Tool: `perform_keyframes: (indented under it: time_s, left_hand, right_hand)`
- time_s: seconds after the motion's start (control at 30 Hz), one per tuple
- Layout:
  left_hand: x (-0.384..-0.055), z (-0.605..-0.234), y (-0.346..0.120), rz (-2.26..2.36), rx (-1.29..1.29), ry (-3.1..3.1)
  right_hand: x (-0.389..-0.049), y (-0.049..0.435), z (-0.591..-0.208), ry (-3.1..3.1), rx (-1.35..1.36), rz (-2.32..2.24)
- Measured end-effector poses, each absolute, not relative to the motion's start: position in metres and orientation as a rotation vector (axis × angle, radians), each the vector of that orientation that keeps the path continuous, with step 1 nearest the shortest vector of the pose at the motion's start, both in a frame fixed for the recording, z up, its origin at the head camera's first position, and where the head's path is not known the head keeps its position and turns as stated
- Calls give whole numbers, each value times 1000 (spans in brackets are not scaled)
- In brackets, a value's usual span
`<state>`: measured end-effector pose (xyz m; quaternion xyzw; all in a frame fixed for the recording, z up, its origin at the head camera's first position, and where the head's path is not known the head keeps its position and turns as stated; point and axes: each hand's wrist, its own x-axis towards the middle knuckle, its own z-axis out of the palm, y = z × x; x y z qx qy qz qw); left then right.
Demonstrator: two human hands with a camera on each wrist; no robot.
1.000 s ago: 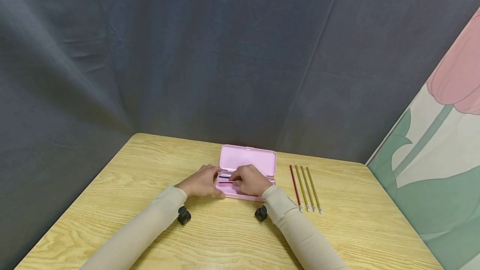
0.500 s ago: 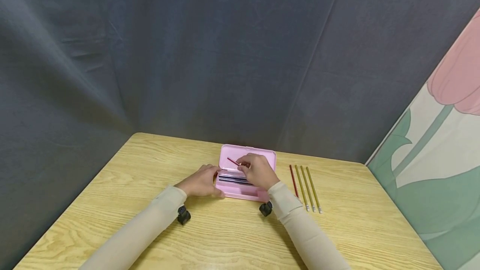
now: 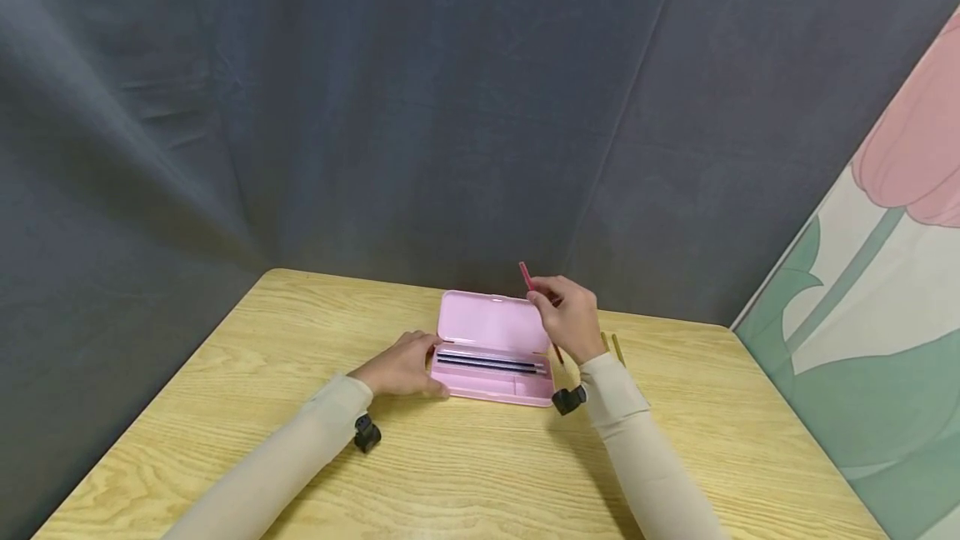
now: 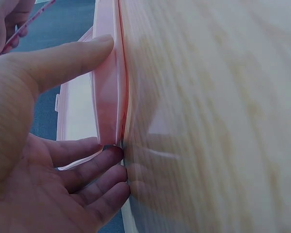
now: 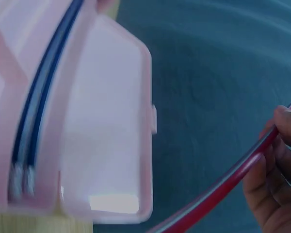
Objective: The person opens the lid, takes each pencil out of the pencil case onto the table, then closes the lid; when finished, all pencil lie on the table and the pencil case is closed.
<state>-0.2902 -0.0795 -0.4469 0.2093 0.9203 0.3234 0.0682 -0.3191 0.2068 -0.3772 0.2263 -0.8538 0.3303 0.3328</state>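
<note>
A pink pencil case (image 3: 491, 390) lies on the table with its lid (image 3: 491, 319) raised at the back. Two dark blue pencils (image 5: 39, 102) lie side by side in its long rear compartment. My left hand (image 3: 401, 365) holds the case's left end, the thumb on the front wall and the other fingers round the end, some of them touching the table. To the right of the case, above the table, my right hand (image 3: 572, 315) pinches a red pencil (image 5: 223, 187) between thumb and fingers. That pencil is tilted, its upper end leaning away towards the curtain.
Parts of two yellow pencils (image 3: 617, 348) show on the table (image 3: 465, 473) beyond the right wrist; the right arm hides the rest there. A dark curtain (image 3: 450, 107) hangs behind the table. A flower-patterned cloth (image 3: 862, 357) hangs at the right.
My right hand has lifted the red pencil out of the case and carried it to the right, turning it from level to steeply tilted. My left hand stays at the case.
</note>
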Motion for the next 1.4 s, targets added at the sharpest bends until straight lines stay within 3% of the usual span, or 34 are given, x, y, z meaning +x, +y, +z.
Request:
perform_keyframes:
  time_s: [0.7,1.13,1.4]
  left_hand:
    - [-289,-443,-85,959,602,2773]
    - [-287,-443,-86,949,593,2761]
    - [-288,-442,-85,953,603,2779]
  right_hand:
    - [-311,352,-371,-2577,-1,1159]
    - [-334,392,-426,-2955,-68,837]
    - [-345,397,-436,-3064,14,592]
